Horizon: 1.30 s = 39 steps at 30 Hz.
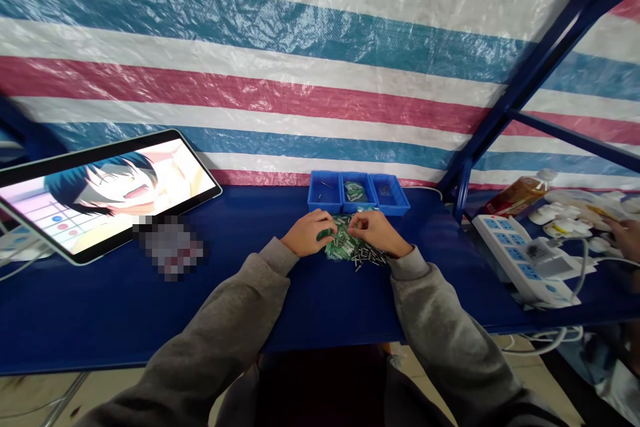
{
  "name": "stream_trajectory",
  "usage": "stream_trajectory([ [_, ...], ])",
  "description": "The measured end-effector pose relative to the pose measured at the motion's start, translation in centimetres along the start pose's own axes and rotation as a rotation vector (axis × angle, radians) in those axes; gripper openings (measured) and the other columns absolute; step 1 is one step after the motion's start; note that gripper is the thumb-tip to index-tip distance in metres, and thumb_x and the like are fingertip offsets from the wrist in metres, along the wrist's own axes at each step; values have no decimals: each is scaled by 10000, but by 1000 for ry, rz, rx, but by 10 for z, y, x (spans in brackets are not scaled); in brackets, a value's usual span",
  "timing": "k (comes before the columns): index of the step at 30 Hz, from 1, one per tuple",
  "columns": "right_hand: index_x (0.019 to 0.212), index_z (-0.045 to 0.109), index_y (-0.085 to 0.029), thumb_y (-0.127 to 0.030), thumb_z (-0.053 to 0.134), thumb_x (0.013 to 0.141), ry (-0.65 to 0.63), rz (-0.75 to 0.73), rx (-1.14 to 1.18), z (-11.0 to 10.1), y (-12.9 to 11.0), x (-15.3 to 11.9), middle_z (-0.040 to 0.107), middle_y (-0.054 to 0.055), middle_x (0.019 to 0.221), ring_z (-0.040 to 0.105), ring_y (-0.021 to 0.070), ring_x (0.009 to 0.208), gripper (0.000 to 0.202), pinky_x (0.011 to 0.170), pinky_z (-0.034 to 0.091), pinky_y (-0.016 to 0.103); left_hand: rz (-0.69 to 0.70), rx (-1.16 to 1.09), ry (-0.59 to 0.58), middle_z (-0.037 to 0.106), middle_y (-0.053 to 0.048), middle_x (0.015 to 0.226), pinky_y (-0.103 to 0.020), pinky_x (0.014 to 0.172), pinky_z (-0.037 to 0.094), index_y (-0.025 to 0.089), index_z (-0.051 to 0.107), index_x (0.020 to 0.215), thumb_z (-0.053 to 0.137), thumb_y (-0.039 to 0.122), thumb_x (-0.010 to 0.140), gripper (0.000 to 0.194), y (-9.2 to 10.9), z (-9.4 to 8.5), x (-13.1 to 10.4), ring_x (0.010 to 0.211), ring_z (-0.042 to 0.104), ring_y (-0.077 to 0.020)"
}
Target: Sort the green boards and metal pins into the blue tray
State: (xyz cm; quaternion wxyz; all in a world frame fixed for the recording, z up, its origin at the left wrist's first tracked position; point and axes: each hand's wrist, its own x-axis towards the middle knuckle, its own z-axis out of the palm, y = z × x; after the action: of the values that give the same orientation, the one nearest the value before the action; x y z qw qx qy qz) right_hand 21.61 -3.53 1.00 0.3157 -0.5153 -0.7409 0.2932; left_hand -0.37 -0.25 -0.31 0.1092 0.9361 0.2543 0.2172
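My left hand is closed at the left side of a heap of small flat green pieces. One green piece shows between its thumb and fingers. Over the right part of the heap, my right hand has thumb and forefinger pinched together; whatever is between them is too small to make out. Just below that hand lies a loose pile of dark and silvery screw-like pins. Behind the hands stand three joined blue bins; the middle bin holds more green pieces, while the left bin contains a thin pin-like item.
The right bin holds a few tiny bits. A tablet playing a cartoon leans at the left on the blue table. Rightward are a power strip, a drink bottle, a blue metal frame and another person's hand.
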Motion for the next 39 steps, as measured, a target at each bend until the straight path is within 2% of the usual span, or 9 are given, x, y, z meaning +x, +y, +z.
stream_trajectory([
  [11,678,625,-165,-318,660,791,-17,-59,-48,1,-3,-1,482,-52,472,419,93,453,193,485,295,235,95,71,22,621,-79,939,-343,796,438,170,638,878,544,255,913,132,-4,5,-2,896,539,-219],
  [26,688,626,-162,-223,701,750,-161,-31,-80,3,-8,-2,447,-79,465,395,77,437,115,487,281,224,94,106,38,610,-81,920,-330,787,419,165,630,847,509,266,930,178,-4,7,-2,878,517,-210],
  [32,707,622,-166,-221,698,755,-153,-38,-92,3,-8,-2,436,-84,466,392,77,434,105,484,277,221,101,108,83,619,-82,900,-329,784,419,164,627,842,455,291,957,243,-4,8,-1,862,518,-208],
  [39,842,632,-173,-234,682,782,-59,-100,-107,6,-5,-1,476,-72,518,457,104,486,99,508,312,223,66,90,197,650,-68,851,-325,780,429,170,623,843,418,294,973,272,2,9,1,810,544,-195],
])
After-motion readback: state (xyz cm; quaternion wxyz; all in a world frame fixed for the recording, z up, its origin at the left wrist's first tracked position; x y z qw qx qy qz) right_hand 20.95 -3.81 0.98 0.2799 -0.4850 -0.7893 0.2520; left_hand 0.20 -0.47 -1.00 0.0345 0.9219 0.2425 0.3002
